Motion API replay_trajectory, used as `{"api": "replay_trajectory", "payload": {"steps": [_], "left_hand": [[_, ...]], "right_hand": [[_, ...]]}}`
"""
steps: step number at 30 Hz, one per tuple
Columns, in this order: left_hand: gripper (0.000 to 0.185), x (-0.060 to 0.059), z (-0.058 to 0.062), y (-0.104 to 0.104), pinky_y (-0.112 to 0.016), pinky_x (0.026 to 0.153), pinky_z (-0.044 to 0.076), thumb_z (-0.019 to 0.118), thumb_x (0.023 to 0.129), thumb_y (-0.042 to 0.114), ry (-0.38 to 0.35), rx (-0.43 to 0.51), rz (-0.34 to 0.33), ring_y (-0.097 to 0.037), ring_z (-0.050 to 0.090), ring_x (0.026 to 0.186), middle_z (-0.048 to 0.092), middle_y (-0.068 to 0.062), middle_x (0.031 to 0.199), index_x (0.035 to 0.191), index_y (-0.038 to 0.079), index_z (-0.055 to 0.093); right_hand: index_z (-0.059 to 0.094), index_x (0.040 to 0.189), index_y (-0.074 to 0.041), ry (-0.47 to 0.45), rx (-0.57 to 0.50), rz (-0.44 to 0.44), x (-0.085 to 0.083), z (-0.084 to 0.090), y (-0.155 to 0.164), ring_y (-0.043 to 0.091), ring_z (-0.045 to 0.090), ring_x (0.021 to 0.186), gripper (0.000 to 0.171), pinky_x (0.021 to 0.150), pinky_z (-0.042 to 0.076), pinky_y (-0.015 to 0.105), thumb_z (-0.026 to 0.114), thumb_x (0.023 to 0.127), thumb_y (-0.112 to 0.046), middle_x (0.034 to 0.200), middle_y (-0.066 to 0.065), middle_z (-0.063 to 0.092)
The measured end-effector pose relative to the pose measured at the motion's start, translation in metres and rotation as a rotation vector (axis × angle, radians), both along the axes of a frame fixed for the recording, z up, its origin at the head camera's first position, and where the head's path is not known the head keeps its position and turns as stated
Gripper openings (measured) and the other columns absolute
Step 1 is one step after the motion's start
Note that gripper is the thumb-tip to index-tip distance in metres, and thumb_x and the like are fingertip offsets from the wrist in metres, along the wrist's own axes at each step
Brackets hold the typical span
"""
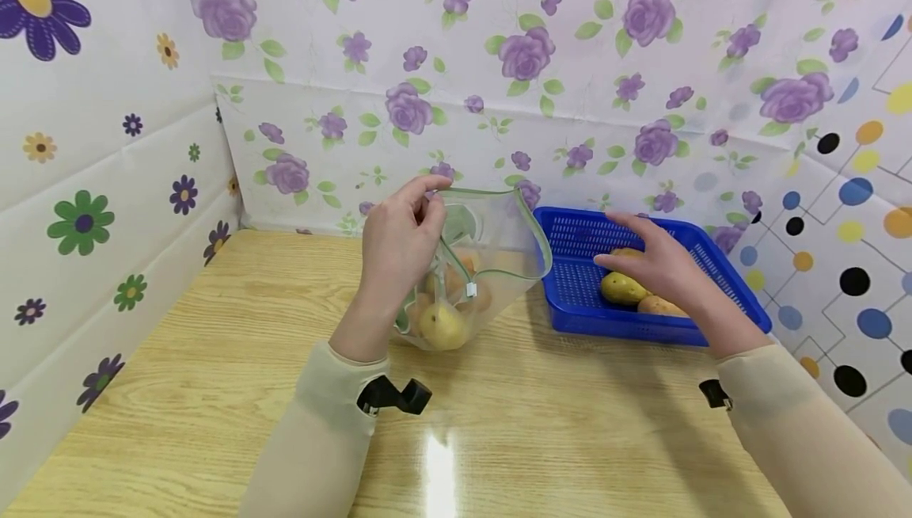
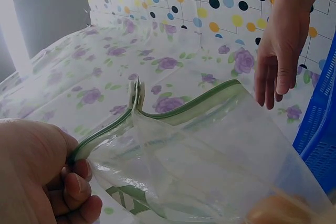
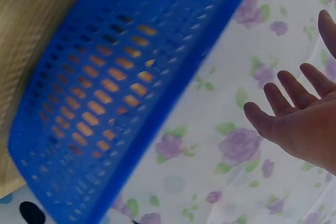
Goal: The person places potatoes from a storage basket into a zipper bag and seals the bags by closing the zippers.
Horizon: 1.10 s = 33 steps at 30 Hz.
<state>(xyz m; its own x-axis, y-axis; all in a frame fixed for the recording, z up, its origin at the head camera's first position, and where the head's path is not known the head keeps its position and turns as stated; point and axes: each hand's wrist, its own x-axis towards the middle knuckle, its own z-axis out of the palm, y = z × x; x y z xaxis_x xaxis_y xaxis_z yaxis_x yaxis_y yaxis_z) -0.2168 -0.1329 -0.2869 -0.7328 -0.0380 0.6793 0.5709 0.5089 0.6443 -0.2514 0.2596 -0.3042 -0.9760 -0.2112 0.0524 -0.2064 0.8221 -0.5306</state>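
My left hand (image 1: pixel 402 245) pinches the green-edged rim of a clear zip bag (image 1: pixel 509 237) and holds its mouth wide. Several potatoes (image 1: pixel 443 326) lie in the bottom of the bag, which stands on the table. In the left wrist view, thumb and fingers of the left hand (image 2: pixel 58 177) grip the bag's zip edge, and its white slider (image 2: pixel 136 95) sticks up. My right hand (image 1: pixel 659 260) hovers over a blue plastic basket (image 1: pixel 570 320) with its fingers spread and nothing in them. Beneath it, several potatoes (image 1: pixel 622 290) lie in the basket, partly covered by the hand.
The wood-grain table (image 1: pixel 235 391) carries the bag near its middle and the basket at the back right. A flowered cloth (image 1: pixel 456 90) hangs behind, and a dotted cloth (image 1: pixel 848 264) stands close along the basket's right side.
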Motion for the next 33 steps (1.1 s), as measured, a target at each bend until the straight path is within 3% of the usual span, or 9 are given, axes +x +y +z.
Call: {"api": "replay_trajectory", "payload": {"steps": [14, 24, 33], "left_hand": [[0.032, 0.001, 0.001, 0.0, -0.027, 0.048, 0.025, 0.057, 0.105, 0.007, -0.007, 0.0, -0.001, -0.015, 0.039, 0.051, 0.049, 0.001, 0.061, 0.128, 0.006, 0.08], [0.034, 0.001, 0.0, 0.0, -0.026, 0.047, 0.024, 0.056, 0.104, 0.007, -0.003, 0.006, -0.001, -0.015, 0.038, 0.051, 0.047, 0.001, 0.061, 0.128, 0.006, 0.08], [0.033, 0.002, 0.0, -0.001, -0.026, 0.047, 0.025, 0.057, 0.105, 0.008, -0.006, -0.001, 0.01, -0.016, 0.039, 0.051, 0.048, 0.001, 0.061, 0.129, 0.006, 0.08]], "right_hand": [[0.025, 0.176, -0.006, -0.012, 0.087, 0.025, -0.015, -0.031, 0.041, 0.057, 0.022, 0.159, 0.1, 0.119, 0.026, 0.079, 0.076, 0.103, -0.053, 0.177, 0.03, 0.024], [0.023, 0.174, 0.001, -0.056, 0.022, 0.05, -0.023, -0.05, 0.061, 0.053, 0.053, 0.137, 0.1, 0.11, 0.043, 0.072, 0.076, 0.104, -0.047, 0.163, 0.035, 0.042], [0.029, 0.172, 0.001, -0.075, 0.016, 0.079, -0.028, -0.064, 0.07, 0.055, 0.048, 0.142, 0.091, 0.113, 0.039, 0.074, 0.076, 0.106, -0.038, 0.163, 0.035, 0.043]]}}
